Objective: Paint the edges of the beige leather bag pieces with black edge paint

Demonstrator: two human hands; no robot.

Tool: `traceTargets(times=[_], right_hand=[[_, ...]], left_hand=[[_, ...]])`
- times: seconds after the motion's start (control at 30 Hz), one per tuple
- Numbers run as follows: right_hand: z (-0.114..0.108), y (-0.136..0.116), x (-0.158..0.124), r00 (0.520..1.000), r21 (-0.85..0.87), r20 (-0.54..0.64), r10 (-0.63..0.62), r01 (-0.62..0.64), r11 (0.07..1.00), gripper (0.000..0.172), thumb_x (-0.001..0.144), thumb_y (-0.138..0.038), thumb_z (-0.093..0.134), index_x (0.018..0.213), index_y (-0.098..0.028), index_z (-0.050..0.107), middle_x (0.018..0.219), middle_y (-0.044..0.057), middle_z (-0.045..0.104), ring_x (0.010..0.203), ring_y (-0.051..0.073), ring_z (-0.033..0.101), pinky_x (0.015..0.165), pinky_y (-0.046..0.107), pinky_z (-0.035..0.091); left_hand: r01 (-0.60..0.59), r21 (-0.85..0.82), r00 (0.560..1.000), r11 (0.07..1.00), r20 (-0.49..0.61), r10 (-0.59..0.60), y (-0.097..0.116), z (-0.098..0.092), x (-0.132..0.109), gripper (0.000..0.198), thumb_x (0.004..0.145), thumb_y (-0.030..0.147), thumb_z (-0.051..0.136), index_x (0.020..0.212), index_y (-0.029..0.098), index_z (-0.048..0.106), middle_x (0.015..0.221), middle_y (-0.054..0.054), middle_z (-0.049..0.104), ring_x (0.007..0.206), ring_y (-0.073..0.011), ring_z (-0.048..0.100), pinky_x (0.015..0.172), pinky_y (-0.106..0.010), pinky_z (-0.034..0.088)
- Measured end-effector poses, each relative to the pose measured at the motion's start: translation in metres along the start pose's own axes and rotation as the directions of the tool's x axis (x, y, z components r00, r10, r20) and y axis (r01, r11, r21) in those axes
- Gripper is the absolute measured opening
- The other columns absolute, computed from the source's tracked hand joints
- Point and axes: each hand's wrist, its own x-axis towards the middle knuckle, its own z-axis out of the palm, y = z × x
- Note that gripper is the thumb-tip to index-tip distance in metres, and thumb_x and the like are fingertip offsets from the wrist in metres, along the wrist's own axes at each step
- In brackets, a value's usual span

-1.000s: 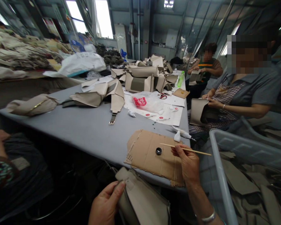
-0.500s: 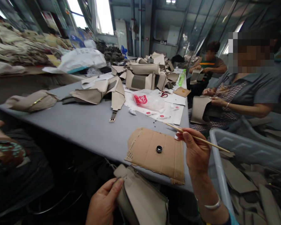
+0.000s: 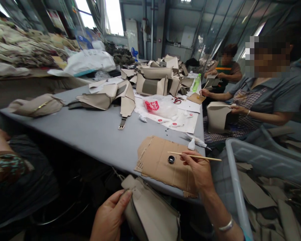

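Between thumb and fingers, my left hand [image 3: 112,212] grips the edge of a beige leather bag piece [image 3: 153,211], low in front of me. My right hand [image 3: 197,167] pinches a thin wooden stick [image 3: 200,156], held nearly level over the right part of a cardboard sheet [image 3: 155,167]. The stick's left tip is just above a small round black pot [image 3: 171,159] with dark, shiny contents, which sits on the cardboard. A small white bottle [image 3: 191,144] lies at the cardboard's far right edge, close behind my right hand.
A grey bin [image 3: 238,187] of leather pieces stands at my right. Bag parts [image 3: 150,85] are heaped on the far table. A plastic bag [image 3: 163,105], white tubes [image 3: 175,125] and a green bottle [image 3: 196,82] lie nearer. A co-worker [image 3: 268,90] sits at right, another person's arm at left.
My right hand has lowered and moved left with the stick, bringing its tip to the black pot. The nearby co-worker's hand has reached out to a cardboard piece with a stick.
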Motion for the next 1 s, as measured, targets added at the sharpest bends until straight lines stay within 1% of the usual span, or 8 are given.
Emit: traceTargets(times=[0.13,0.37,0.47,0.53,0.67,0.73,0.8,1.0], right_hand=[[-0.006,0.026,-0.009,0.995,-0.002,-0.034,0.089,-0.089,0.996,0.03,0.083,-0.043,0.08,0.095,-0.016,0.078,0.083,0.008,0.077,0.076,0.022,0.074,0.061,0.028,0.059],[-0.003,0.014,-0.016,0.991,0.167,-0.039,0.131,-0.123,0.978,0.026,0.08,-0.039,0.084,0.096,-0.02,0.075,0.088,0.005,0.077,0.078,0.018,0.073,0.066,0.025,0.059],[0.01,0.007,-0.033,0.987,0.238,0.05,0.155,-0.162,0.957,0.023,0.079,-0.037,0.085,0.093,-0.022,0.076,0.088,0.005,0.077,0.078,0.018,0.073,0.066,0.025,0.059],[0.021,0.002,-0.047,0.975,0.245,0.152,0.163,-0.196,0.95,0.021,0.079,-0.036,0.086,0.091,-0.022,0.077,0.089,0.006,0.078,0.08,0.019,0.073,0.07,0.026,0.059],[0.041,-0.008,-0.07,0.907,0.168,0.386,0.169,-0.249,0.954,0.014,0.08,-0.033,0.085,0.089,-0.023,0.08,0.092,0.005,0.079,0.087,0.02,0.073,0.08,0.026,0.059],[0.047,-0.01,-0.075,0.872,0.141,0.457,0.175,-0.265,0.954,0.014,0.081,-0.034,0.085,0.089,-0.024,0.081,0.092,0.004,0.079,0.087,0.02,0.073,0.079,0.027,0.059],[0.048,-0.009,-0.078,0.852,0.119,0.492,0.181,-0.272,0.955,0.014,0.082,-0.035,0.084,0.09,-0.024,0.081,0.091,0.004,0.079,0.086,0.019,0.073,0.078,0.026,0.058],[0.047,-0.006,-0.082,0.845,0.049,0.501,0.188,-0.245,0.968,0.015,0.084,-0.037,0.081,0.092,-0.024,0.081,0.094,0.004,0.079,0.09,0.02,0.072,0.082,0.027,0.056]], left_hand=[[-0.003,0.002,1.0,1.0,0.031,0.003,0.0,-0.001,0.0,0.042,0.065,0.047,0.091,0.09,0.015,0.081,0.072,-0.003,0.07,0.063,-0.0162,0.055,0.057,-0.024,0.048],[-0.025,-0.017,0.998,1.0,0.051,0.026,0.0,0.004,-0.008,0.032,0.075,0.045,0.085,0.082,0.015,0.075,0.07,-0.001,0.067,0.06,-0.0133,0.053,0.054,-0.022,0.042],[-0.025,-0.04,0.999,0.999,0.03,0.026,0.0,0.006,-0.011,0.033,0.074,0.044,0.086,0.08,0.014,0.073,0.068,-0.001,0.065,0.057,-0.0126,0.051,0.052,-0.022,0.041],[-0.024,-0.039,0.999,0.999,0.026,0.025,0.0,0.006,-0.012,0.033,0.074,0.043,0.086,0.08,0.014,0.073,0.068,-0.001,0.065,0.057,-0.0125,0.051,0.052,-0.022,0.041],[-0.031,-0.023,0.997,0.999,0.071,0.033,-0.001,0.002,-0.015,0.031,0.078,0.044,0.083,0.082,0.015,0.073,0.068,-0.001,0.065,0.059,-0.0141,0.054,0.055,-0.024,0.042],[-0.035,-0.011,0.994,0.999,0.1,0.036,-0.002,-0.001,-0.017,0.03,0.08,0.044,0.081,0.084,0.015,0.073,0.067,-0.001,0.064,0.06,-0.0146,0.054,0.056,-0.024,0.043],[-0.039,-0.002,0.993,0.999,0.109,0.039,-0.002,-0.002,-0.018,0.03,0.081,0.043,0.08,0.084,0.015,0.073,0.067,-0.001,0.062,0.059,-0.0144,0.053,0.056,-0.024,0.042],[-0.019,0.003,0.994,1.0,0.107,0.019,-0.002,-0.004,-0.021,0.029,0.082,0.042,0.08,0.084,0.015,0.072,0.069,-0.001,0.062,0.062,-0.0146,0.055,0.057,-0.023,0.042]])
